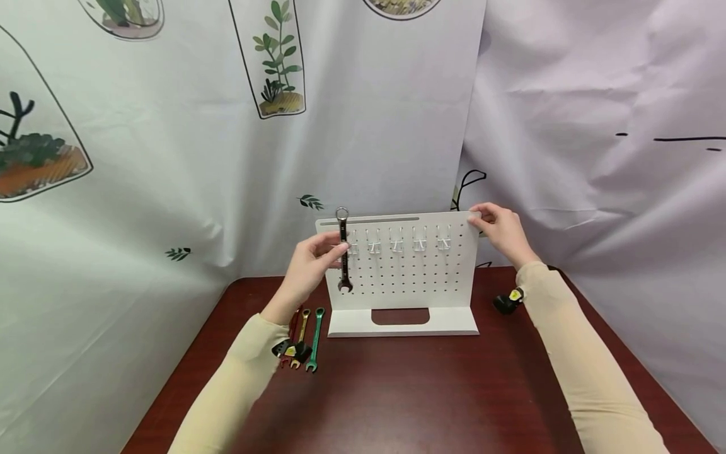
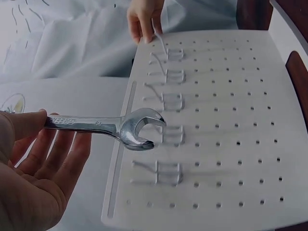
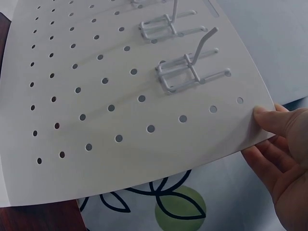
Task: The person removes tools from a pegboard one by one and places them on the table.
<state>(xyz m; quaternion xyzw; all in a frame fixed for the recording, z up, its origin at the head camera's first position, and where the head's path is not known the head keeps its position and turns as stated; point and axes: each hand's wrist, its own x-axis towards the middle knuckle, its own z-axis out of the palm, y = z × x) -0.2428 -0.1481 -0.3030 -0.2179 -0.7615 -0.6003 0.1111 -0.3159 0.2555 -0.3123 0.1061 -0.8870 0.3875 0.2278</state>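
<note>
A silver combination wrench [image 1: 343, 252] is pinched between the thumb and fingers of my left hand [image 1: 311, 265]. It stands upright in the head view, ring end up, before the left side of a white pegboard [image 1: 397, 277]. In the left wrist view its open end [image 2: 139, 129] appears over the board near the white wire hooks [image 2: 171, 102]. My right hand [image 1: 499, 228] grips the pegboard's upper right corner, thumb [image 3: 272, 120] on the front face and fingers behind. Several hooks run in a row along the board's upper part.
Red, gold and green wrenches [image 1: 315, 340] lie on the dark red table [image 1: 408, 391] left of the board's base [image 1: 459, 323], partly behind my left wrist. A white printed curtain [image 1: 374, 139] hangs close behind the board.
</note>
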